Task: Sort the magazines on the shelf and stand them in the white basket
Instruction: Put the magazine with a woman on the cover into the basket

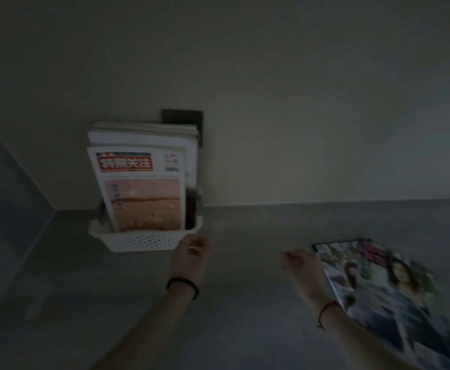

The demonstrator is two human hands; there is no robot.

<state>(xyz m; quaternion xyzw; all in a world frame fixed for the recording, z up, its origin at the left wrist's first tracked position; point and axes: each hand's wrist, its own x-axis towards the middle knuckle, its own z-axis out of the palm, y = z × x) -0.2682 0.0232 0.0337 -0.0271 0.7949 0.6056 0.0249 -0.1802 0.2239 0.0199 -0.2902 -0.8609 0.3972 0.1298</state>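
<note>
A white perforated basket (143, 240) stands on the grey shelf (245, 303) against the back wall. Several magazines stand upright in it; the front one (141, 188) has a red title block and an orange picture. My left hand (192, 252), with a black band on the wrist, is just off the basket's right front corner, fingers loosely curled and holding nothing. My right hand (301, 265), with a thin red bracelet, rests at the left edge of a colourful magazine (387, 295) lying flat on the shelf. Blur hides whether its fingers grip the cover.
The shelf's left side wall (10, 209) slants in beside the basket. A dark plate (182, 118) is fixed to the back wall behind the magazines. Bare shelf lies between the basket and the flat magazine. The scene is dim.
</note>
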